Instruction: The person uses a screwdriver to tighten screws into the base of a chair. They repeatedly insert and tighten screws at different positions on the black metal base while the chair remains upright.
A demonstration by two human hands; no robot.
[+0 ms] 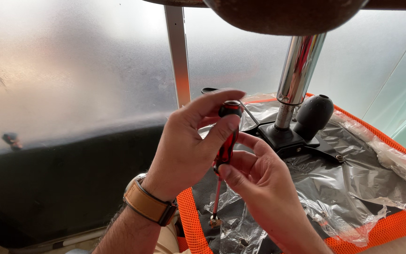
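Note:
A screwdriver [226, 146] with a red and black handle stands nearly upright, tip down against a small metal fitting [214, 221] on an upturned chair seat. My left hand [184, 150] wraps the top of the handle, thumb and forefinger on its black cap. My right hand [259, 183] grips the lower handle where the shaft begins. The seat [391, 226] has orange mesh edging and is covered in clear plastic wrap [334, 188].
A chrome gas-lift column [299, 66] rises from a black mechanism plate [287, 138] with a black knob [313, 115] beside it. Frosted glass panels with a metal mullion [178, 51] stand behind. A dark sill [62, 183] lies at left.

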